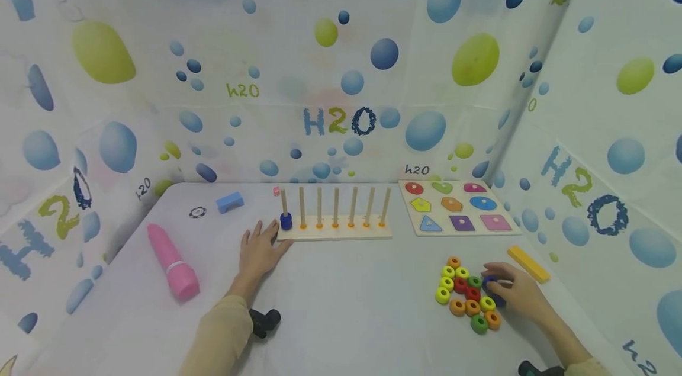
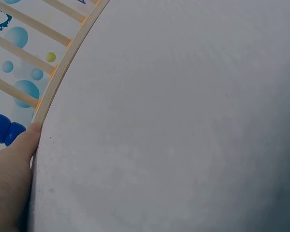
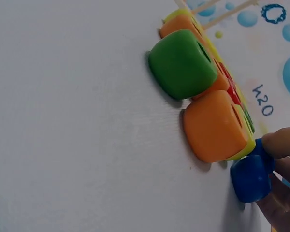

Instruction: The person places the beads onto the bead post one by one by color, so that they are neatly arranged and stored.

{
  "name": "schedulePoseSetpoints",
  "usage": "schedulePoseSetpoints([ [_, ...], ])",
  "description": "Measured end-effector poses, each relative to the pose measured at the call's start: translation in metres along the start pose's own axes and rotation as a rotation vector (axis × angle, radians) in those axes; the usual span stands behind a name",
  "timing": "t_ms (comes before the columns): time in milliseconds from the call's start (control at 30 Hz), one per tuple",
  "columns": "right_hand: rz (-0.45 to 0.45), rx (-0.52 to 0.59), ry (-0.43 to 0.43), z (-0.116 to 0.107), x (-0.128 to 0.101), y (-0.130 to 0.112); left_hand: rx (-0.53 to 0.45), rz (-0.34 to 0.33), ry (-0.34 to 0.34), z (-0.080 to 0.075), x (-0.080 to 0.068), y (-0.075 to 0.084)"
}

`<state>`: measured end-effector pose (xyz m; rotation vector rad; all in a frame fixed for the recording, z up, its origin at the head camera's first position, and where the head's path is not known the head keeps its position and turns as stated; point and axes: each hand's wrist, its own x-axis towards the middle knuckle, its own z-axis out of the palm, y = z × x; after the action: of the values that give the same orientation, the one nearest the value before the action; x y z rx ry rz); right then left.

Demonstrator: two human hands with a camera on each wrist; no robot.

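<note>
My left hand lies at the left end of a wooden peg board, fingers extended. Its thumb touches the board's front edge, also seen in the left wrist view. Dark blue beads are stacked on the leftmost peg; the other pegs carry no beads. My right hand is at the right side of a group of loose beads. In the right wrist view, thumb and fingers pinch a blue bead, partly hidden by the thumb. Another blue bead sits just in front. Green and orange beads lie close by.
A shape puzzle board stands behind the beads at the back right. A yellow block lies right of my right hand. On the left are a pink bottle-like object, a blue block and a small round black-and-white disc.
</note>
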<state>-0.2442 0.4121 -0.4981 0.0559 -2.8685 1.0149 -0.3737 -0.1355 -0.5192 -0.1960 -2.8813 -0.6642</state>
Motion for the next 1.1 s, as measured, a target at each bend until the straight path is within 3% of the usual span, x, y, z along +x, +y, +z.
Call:
schedulePoseSetpoints([
  [167, -0.029, -0.007, 0.051, -0.002, 0.01, -0.009, -0.001, -0.001, 0.002, -0.001, 0.0, -0.001],
  [400, -0.174, 0.049, 0.145, 0.004, 0.042, -0.04, -0.002, -0.005, 0.003, -0.002, 0.0, -0.004],
  [733, -0.436, 0.214, 0.205, 0.024, 0.101, -0.136, -0.02, 0.004, 0.014, -0.001, 0.001, -0.006],
  [967, -0.589, 0.298, 0.224, 0.038, 0.112, -0.218, -0.029, 0.002, 0.012, 0.002, -0.002, -0.005],
  [1100, -0.601, 0.32, 0.196, 0.05, 0.119, -0.245, -0.026, 0.008, 0.015, 0.002, -0.001, -0.003],
])
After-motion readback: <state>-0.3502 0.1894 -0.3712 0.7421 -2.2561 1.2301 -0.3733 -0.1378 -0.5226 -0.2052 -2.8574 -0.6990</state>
